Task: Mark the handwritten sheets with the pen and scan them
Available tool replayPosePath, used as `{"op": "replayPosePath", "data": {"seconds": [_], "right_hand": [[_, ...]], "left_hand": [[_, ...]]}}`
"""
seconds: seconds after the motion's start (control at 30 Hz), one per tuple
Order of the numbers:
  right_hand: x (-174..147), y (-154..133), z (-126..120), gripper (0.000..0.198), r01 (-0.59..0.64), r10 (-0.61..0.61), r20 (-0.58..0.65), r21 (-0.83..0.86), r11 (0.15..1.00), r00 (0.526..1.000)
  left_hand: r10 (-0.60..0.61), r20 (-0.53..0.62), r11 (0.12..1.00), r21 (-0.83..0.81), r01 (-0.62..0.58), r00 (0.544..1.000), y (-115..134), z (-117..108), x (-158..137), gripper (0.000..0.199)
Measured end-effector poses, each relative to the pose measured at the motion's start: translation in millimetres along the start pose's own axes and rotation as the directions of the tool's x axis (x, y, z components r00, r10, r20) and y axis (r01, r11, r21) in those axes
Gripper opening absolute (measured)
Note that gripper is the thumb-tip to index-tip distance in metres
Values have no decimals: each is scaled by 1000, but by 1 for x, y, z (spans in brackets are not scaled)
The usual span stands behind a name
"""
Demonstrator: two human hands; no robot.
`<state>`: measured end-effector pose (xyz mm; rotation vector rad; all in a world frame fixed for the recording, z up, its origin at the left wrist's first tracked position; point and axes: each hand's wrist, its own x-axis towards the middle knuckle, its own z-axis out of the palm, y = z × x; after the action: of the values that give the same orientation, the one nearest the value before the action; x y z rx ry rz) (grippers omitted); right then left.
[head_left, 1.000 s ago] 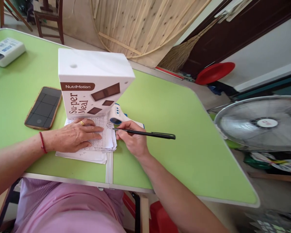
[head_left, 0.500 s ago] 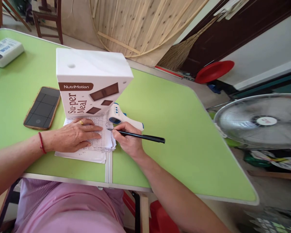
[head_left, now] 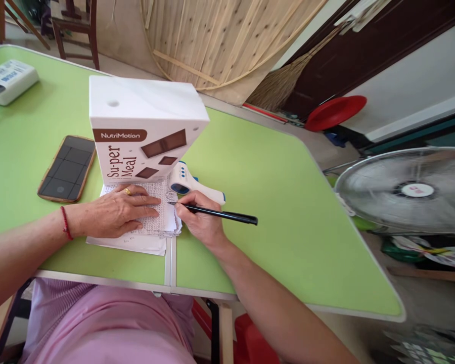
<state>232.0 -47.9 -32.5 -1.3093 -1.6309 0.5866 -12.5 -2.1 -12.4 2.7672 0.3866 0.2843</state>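
Observation:
My left hand (head_left: pixel 119 210) lies flat with its fingers stretched over a stack of handwritten paper sheets (head_left: pixel 161 192). In my right hand (head_left: pixel 202 220) is a black pen (head_left: pixel 237 217), its tip at the right edge of the top sheet beside a small circled mark. Just beyond the papers stands a white box (head_left: pixel 136 151) printed "NutriMotion Su-per Meal", upright on its narrow side. A white and blue infrared thermometer (head_left: pixel 197 188) lies behind my right hand, partly hidden by it. Left of the box rests a smartphone (head_left: pixel 67 168) in a brown-edged case.
All this is on a green folding table (head_left: pixel 288 242) with a metal rim and a centre seam. A white power bank (head_left: pixel 11 81) sits at the far left. To the right stands a fan (head_left: pixel 415 189); a red basin (head_left: pixel 335 112) and a broom (head_left: pixel 288 81) are behind the table.
The view has shifted very slightly. Both hands and the pen stay in nearly the same place.

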Motion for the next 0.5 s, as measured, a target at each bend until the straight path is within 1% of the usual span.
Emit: {"op": "replayPosePath", "data": {"seconds": [0.2, 0.4, 0.5], "right_hand": [[0, 0, 0, 8, -17, 17, 1, -3, 1000, 1000], [0, -1, 0, 9, -4, 4, -1, 1, 1000, 1000], [-1, 0, 0, 9, -6, 6, -22, -10, 1000, 1000]], "left_hand": [[-1, -1, 1000, 1, 1, 1000, 0, 0, 0, 37], [10, -10, 1000, -6, -10, 1000, 0, 0, 0, 36], [16, -16, 1000, -2, -16, 1000, 0, 0, 0, 36]]}}
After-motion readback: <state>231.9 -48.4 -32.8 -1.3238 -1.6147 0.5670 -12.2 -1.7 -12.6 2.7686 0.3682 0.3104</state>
